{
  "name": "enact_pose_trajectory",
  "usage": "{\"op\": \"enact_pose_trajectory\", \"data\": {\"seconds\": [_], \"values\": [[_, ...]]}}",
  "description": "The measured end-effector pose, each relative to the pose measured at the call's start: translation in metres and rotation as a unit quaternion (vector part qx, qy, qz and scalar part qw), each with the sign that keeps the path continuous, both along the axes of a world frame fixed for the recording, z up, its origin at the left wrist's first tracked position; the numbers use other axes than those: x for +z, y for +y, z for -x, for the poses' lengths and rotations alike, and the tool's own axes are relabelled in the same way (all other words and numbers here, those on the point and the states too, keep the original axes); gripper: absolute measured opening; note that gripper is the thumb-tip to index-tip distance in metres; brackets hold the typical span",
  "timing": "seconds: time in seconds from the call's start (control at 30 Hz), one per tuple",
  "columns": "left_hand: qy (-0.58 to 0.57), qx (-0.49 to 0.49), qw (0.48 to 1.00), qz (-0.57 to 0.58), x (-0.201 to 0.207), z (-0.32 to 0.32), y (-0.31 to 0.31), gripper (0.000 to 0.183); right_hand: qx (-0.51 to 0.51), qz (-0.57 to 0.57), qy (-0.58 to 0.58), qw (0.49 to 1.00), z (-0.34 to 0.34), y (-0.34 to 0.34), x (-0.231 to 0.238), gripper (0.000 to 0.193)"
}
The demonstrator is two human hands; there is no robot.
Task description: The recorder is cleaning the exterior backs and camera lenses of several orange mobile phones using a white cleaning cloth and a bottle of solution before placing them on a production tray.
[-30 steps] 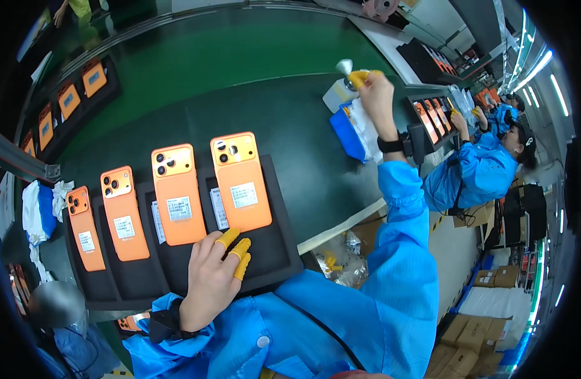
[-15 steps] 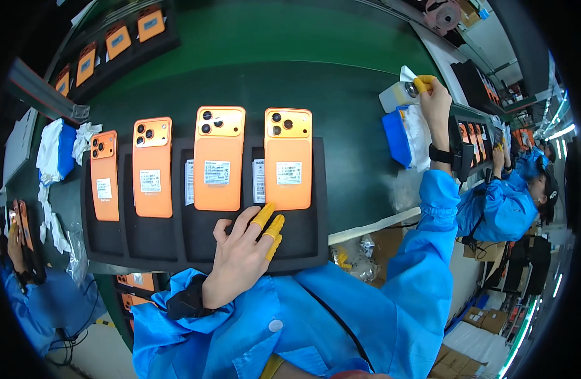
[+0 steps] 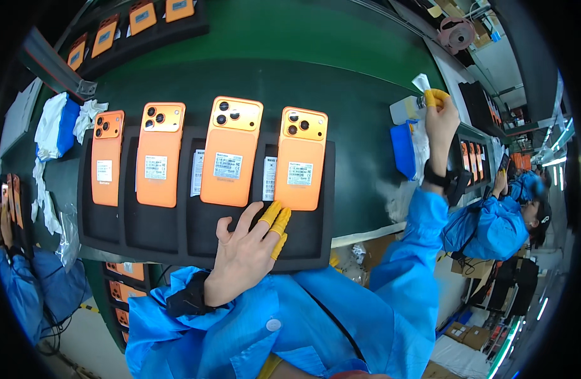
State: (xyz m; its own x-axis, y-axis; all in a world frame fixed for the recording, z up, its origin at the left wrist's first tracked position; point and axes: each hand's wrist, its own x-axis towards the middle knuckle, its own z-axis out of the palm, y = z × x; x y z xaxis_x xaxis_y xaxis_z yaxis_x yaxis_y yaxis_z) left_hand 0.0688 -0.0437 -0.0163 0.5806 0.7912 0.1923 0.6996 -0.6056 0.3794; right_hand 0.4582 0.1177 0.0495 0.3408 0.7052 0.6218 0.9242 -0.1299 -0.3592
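Observation:
Four-slot black foam tray holds a row of orange phones lying camera side up. My left hand is open over its front, yellow finger cots on some fingertips. Those fingertips touch the lower edge of the rightmost phone. Left of it lies a tilted orange phone, then another phone and the leftmost phone. My right hand, also in yellow cots, is raised at the far right. It pinches a small white wipe beside a pale bottle.
A blue box of white cloths stands below the bottle; another blue box is at left. More phones sit in a tray at the far left. Co-workers in blue work at both sides.
The whole view has shifted slightly. My right hand with the wipe has moved a little away from the bottle top. My left fingertips stay at the rightmost phone's lower edge.

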Motion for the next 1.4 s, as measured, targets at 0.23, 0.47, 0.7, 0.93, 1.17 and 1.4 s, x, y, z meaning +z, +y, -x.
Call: {"op": "enact_pose_trajectory", "data": {"seconds": [0.23,0.47,0.7,0.93,1.17,1.4], "values": [[0.001,0.045,0.998,-0.035,-0.001,-0.003,-0.004,0.019,0.429,0.075,0.004,0.900,0.181,-0.011,-0.041,0.017],[-0.001,0.070,0.996,-0.058,-0.006,-0.005,-0.006,0.018,0.510,0.146,-0.080,0.844,0.195,-0.099,-0.074,0.016],[0.001,0.075,0.995,-0.067,-0.007,-0.005,-0.003,0.019,0.372,0.077,-0.036,0.924,0.170,-0.045,-0.068,0.019],[0.007,0.084,0.994,-0.067,-0.002,-0.005,-0.010,0.017,0.492,0.165,-0.108,0.848,0.185,-0.096,-0.059,0.021],[0.001,0.072,0.995,-0.067,-0.005,-0.006,-0.003,0.020,0.369,0.037,-0.020,0.929,0.182,-0.025,-0.062,0.016],[-0.071,0.088,0.993,-0.044,0.001,0.006,-0.002,0.029,0.565,0.183,-0.002,0.805,0.199,-0.095,-0.067,0.018]]}}
